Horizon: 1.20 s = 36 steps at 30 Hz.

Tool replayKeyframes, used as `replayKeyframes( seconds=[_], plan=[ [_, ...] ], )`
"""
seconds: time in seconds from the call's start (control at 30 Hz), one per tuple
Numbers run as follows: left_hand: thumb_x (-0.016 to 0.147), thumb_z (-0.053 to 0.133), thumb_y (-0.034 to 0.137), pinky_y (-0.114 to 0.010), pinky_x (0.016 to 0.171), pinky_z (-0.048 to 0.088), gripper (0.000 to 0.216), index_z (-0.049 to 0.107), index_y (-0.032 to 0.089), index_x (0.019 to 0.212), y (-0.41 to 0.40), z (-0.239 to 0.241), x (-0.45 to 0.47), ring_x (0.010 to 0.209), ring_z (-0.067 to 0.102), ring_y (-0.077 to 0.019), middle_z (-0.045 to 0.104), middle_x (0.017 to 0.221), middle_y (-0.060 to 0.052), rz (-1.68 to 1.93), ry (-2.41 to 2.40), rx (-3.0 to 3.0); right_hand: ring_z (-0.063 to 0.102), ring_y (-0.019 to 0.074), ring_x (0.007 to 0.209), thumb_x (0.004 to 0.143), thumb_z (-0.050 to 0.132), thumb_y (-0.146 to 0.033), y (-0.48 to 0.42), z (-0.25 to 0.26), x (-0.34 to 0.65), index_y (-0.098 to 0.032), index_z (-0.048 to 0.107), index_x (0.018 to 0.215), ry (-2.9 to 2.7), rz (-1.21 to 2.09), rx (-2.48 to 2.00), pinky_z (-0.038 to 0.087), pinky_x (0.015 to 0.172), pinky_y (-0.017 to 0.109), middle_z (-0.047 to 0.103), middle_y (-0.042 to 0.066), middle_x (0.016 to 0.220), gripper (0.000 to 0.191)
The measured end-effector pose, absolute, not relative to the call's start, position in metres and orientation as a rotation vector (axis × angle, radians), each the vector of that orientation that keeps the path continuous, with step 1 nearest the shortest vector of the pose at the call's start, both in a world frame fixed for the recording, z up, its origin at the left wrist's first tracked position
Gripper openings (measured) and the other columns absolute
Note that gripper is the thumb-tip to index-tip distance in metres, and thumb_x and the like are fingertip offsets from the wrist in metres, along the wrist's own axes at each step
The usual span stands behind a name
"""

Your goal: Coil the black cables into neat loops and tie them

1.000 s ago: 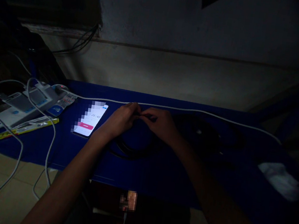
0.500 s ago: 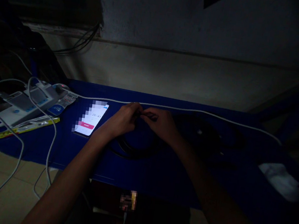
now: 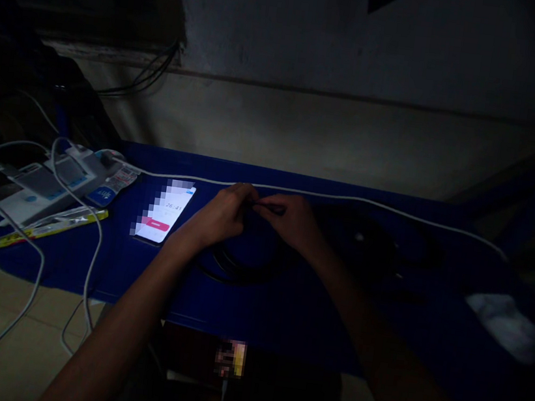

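Okay, clock read from where the hands meet. About 9 o'clock, far left on the blue desk: white power strip, adapters plugged in, white cables looping off the near edge. Yellow wrapper at the strip's 6 o'clock, blue-and-white packet at its 3. Closer in, also 9: smartphone, face up, screen lit, red button, part pixelated, near the left wrist. Left hand: fingers curled, tips hidden; can't tell if its grip is clamped on anything. Coil of black cable flat on the desk at 6 o'clock, just below the hands. Right hand: thumb and forefinger tips drawn close, meeting the left fingers; too dark to tell what, if anything, that grip pinches. White cord runs along the far edge, 12 o'clock onward. At 3, dim black items, unreadable. Between 3 and 4, crumpled white cloth or tissue.
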<state>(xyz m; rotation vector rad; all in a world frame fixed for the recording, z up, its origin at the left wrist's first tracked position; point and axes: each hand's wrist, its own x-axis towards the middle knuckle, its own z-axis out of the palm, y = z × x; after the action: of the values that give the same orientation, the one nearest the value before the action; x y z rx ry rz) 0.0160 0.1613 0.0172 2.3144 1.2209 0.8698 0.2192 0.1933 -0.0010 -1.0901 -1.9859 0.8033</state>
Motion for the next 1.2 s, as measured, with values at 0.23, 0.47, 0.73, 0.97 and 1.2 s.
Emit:
replayKeyframes(
  seconds=[0.23, 0.47, 0.73, 0.97, 1.2],
  plan=[
    [0.079, 0.052, -0.004, -0.038, 0.088, 0.054, 0.042, 0.062, 0.018, 0.112, 0.162, 0.016, 0.016, 0.102, 0.069, -0.024, 0.071, 0.113, -0.01, 0.883, 1.228, 2.302, 0.079, 0.0249, 0.085, 0.083, 0.081, -0.021, 0.192, 0.001, 0.217, -0.021, 0.078, 0.09, -1.829, 0.899, -1.158, 0.063, 0.077, 0.037, 0.083, 0.007, 0.091, 0.008],
    [0.079, 0.052, -0.005, -0.038, 0.088, 0.053, 0.042, 0.062, 0.018, 0.112, 0.161, 0.017, 0.016, 0.103, 0.068, -0.0239, 0.07, 0.112, -0.01, 0.88, 1.234, 2.299, 0.079, 0.0243, 0.089, 0.081, 0.079, -0.016, 0.19, 0.003, 0.214, -0.02, 0.078, 0.092, -1.815, 0.947, -1.115, 0.063, 0.082, 0.037, 0.083, 0.007, 0.095, 0.012],
    [0.083, 0.052, -0.003, -0.036, 0.083, 0.052, 0.034, 0.062, 0.017, 0.108, 0.16, 0.018, 0.019, 0.097, 0.068, -0.0228, 0.069, 0.108, -0.009, 0.921, 1.245, 2.305, 0.079, 0.0232, 0.086, 0.082, 0.078, -0.014, 0.19, 0.002, 0.215, -0.02, 0.078, 0.092, -1.815, 0.901, -1.12, 0.062, 0.078, 0.034, 0.082, 0.006, 0.093, 0.011],
    [0.088, 0.049, -0.002, -0.035, 0.081, 0.051, 0.029, 0.062, 0.017, 0.105, 0.159, 0.019, 0.021, 0.094, 0.068, -0.0214, 0.07, 0.105, -0.009, 0.948, 1.238, 2.301, 0.077, 0.0223, 0.084, 0.081, 0.076, -0.014, 0.186, 0.006, 0.213, -0.02, 0.078, 0.093, -1.82, 0.842, -1.177, 0.06, 0.078, 0.034, 0.082, 0.006, 0.092, 0.013],
    [0.087, 0.051, -0.002, -0.034, 0.078, 0.051, 0.03, 0.062, 0.016, 0.108, 0.159, 0.017, 0.021, 0.092, 0.068, -0.0204, 0.07, 0.104, -0.008, 0.945, 1.214, 2.313, 0.076, 0.0215, 0.079, 0.077, 0.075, -0.009, 0.184, 0.007, 0.211, -0.02, 0.076, 0.087, -1.806, 0.802, -1.225, 0.057, 0.069, 0.031, 0.08, 0.004, 0.086, 0.014]
  ],
)
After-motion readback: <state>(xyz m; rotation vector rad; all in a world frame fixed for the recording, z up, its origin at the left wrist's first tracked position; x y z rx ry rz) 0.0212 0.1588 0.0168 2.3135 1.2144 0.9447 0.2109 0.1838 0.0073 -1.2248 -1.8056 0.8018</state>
